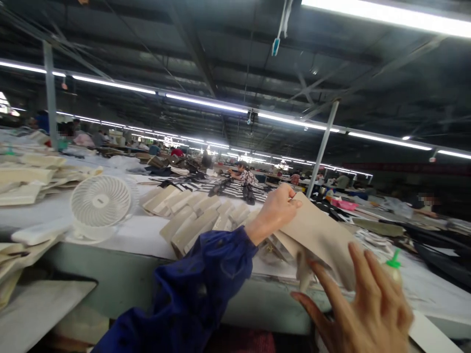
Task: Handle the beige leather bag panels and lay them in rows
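Observation:
My left hand [274, 211], in a dark blue sleeve, pinches the top edge of a beige cut fabric piece [320, 233] held up over the table's near edge. My right hand [362, 306] is low at the right, fingers spread, its fingertips touching the lower part of the same piece. Under the piece lie more beige pieces. Rows of stacked beige fabric pieces [191, 215] lie on the white table just left of my left arm.
A small white desk fan [100, 202] stands on the table [121, 235] at the left. A squeeze bottle with a green tip [393, 264] stands by my right hand. More beige stacks [33, 179] lie far left. Other workers sit at distant tables.

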Demonstrator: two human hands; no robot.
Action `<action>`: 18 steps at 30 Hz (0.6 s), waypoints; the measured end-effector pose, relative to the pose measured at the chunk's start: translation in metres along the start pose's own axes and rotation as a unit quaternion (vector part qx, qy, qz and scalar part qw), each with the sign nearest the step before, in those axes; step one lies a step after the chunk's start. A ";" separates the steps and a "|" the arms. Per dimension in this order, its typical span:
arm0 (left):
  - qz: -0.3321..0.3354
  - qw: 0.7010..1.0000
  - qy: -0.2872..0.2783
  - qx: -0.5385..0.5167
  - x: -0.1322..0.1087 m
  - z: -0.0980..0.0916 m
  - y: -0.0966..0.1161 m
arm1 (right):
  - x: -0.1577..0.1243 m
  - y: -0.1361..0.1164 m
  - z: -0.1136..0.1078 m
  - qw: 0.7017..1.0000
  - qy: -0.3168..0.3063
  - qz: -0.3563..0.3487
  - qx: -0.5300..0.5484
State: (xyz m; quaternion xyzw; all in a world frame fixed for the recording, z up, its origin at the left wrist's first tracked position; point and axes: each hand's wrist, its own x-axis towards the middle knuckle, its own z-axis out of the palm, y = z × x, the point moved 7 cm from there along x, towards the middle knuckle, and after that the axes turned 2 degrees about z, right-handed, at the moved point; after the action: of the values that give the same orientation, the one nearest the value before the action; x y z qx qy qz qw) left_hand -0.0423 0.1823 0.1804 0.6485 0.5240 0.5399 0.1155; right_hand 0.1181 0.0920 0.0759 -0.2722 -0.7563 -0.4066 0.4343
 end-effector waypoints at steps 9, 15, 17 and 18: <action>-0.088 0.996 -0.016 0.003 0.013 0.020 -0.036 | 0.008 0.035 0.034 0.998 0.040 -0.022 -0.036; -0.105 0.992 -0.063 0.007 0.002 0.010 -0.050 | 0.021 0.065 0.039 0.998 0.050 -0.028 0.011; -0.055 0.996 -0.058 0.034 -0.004 -0.003 -0.044 | 0.021 0.082 0.042 0.998 0.036 0.016 0.041; -0.023 0.998 -0.042 0.052 -0.008 -0.011 -0.039 | 0.020 0.089 0.044 0.997 0.025 0.038 0.062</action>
State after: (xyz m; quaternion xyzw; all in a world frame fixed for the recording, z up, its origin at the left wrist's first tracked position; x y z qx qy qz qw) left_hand -0.0719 0.1880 0.1519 0.6632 0.5609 0.4818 0.1158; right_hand 0.1574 0.1767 0.1141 -0.2629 -0.7584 -0.3486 0.4840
